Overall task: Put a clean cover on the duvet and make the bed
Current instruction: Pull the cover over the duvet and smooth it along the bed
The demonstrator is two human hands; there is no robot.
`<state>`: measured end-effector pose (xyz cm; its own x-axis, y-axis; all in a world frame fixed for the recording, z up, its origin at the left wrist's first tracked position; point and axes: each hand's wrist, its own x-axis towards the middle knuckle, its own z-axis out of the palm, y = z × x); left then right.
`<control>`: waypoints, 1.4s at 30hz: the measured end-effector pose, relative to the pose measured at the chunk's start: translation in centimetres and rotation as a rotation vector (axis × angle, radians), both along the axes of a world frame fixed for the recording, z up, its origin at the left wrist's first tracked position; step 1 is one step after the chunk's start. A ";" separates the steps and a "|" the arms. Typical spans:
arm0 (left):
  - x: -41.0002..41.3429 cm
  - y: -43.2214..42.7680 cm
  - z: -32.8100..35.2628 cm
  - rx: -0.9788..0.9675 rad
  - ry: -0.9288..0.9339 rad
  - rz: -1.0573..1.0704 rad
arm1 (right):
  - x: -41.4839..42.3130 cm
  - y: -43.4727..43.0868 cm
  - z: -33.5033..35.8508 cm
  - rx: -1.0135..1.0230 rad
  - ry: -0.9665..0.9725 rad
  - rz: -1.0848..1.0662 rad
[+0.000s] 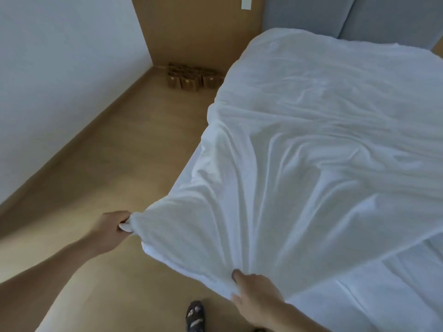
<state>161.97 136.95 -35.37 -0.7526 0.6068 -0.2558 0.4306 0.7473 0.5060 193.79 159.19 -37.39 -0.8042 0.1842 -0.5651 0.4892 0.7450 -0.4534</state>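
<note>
White duvet (311,140), creased, corner lifted

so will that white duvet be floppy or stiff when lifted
Probably floppy: the white fabric duvet drapes in long folds from the grip of the left hand. Likely light for its size, as the right hand holds its edge by a pinch.

L hand (112,227), R hand (254,293): closed grips.

Brown paper bags (189,79) stand clustered on the wooden floor (115,144) against the brown wall (191,32).
</note>
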 end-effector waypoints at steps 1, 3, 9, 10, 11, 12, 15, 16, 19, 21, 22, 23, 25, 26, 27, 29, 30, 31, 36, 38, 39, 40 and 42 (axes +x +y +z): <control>0.7 -0.5 -1.0 -0.031 -0.015 -0.046 | 1.4 -1.6 -1.2 -0.036 -0.067 0.030; 2.0 -1.1 -3.2 -0.123 -0.019 -0.119 | 3.5 -3.9 -3.0 -0.071 -0.148 0.070; 2.7 -4.3 -8.2 -0.349 -0.002 -0.260 | 4.5 -4.7 -6.9 -0.021 -0.057 -0.176; 2.7 -4.7 -8.9 -0.398 0.014 -0.273 | 4.3 -4.9 -7.7 -0.010 -0.061 -0.203; 2.8 -4.9 -9.8 -0.438 0.026 -0.284 | 3.9 -5.3 -8.4 -0.005 -0.068 -0.218; 3.1 -4.9 -10.7 -0.471 0.034 -0.294 | 3.6 -5.9 -9.2 -0.004 -0.077 -0.219; 4.3 -4.6 -14.2 -0.580 0.017 -0.366 | 3.0 -7.9 -11.7 -0.038 -0.125 -0.195; 4.8 -4.4 -15.5 -0.609 0.015 -0.415 | 3.2 -8.4 -12.5 -0.060 -0.160 -0.185; 6.6 -4.3 -19.0 -0.624 0.043 -0.570 | 4.6 -10.1 -15.0 -0.123 -0.299 -0.159; 7.3 -4.6 -21.0 -0.614 0.047 -0.637 | 5.6 -11.5 -16.4 -0.169 -0.385 -0.097; 7.4 -4.9 -21.8 -0.621 0.055 -0.665 | 5.9 -12.0 -16.9 -0.182 -0.430 -0.059; 7.2 -5.2 -22.6 -0.639 0.060 -0.686 | 5.9 -12.2 -17.2 -0.187 -0.458 -0.053; 6.8 -5.5 -23.6 -0.658 0.067 -0.707 | 5.9 -11.8 -18.0 -0.180 -0.436 -0.124; 6.6 -5.4 -23.9 -0.668 0.069 -0.716 | 5.7 -11.1 -18.4 -0.168 -0.439 -0.135; 6.5 -5.1 -24.0 -0.683 0.080 -0.735 | 5.2 -10.4 -18.6 -0.152 -0.457 -0.118; 6.2 -4.3 -24.0 -0.707 0.115 -0.789 | 2.9 -8.7 -18.2 -0.103 -0.421 -0.114; 6.0 -3.9 -23.9 -0.711 0.137 -0.811 | 1.1 -8.0 -17.7 -0.051 -0.316 -0.164; 5.7 -3.6 -23.8 -0.711 0.154 -0.827 | -1.0 -7.2 -17.0 0.000 -0.167 -0.259; 5.5 -4.0 -23.4 -0.683 0.044 -0.747 | -11.5 -4.2 -16.7 0.283 0.187 -0.597; 4.5 -3.9 -23.3 -0.731 -0.222 -0.635 | -13.7 -3.0 -17.5 0.337 0.146 -0.683; 3.7 -3.6 -23.0 -0.726 -0.380 -0.555 | -14.2 -2.4 -18.0 0.366 0.122 -0.703; 2.8 -3.1 -22.8 -0.679 -0.489 -0.463 | -14.4 -1.9 -18.4 0.396 0.095 -0.707; 1.1 -1.6 -22.4 -0.480 -0.513 -0.270 | -14.5 -1.1 -19.1 0.432 0.081 -0.664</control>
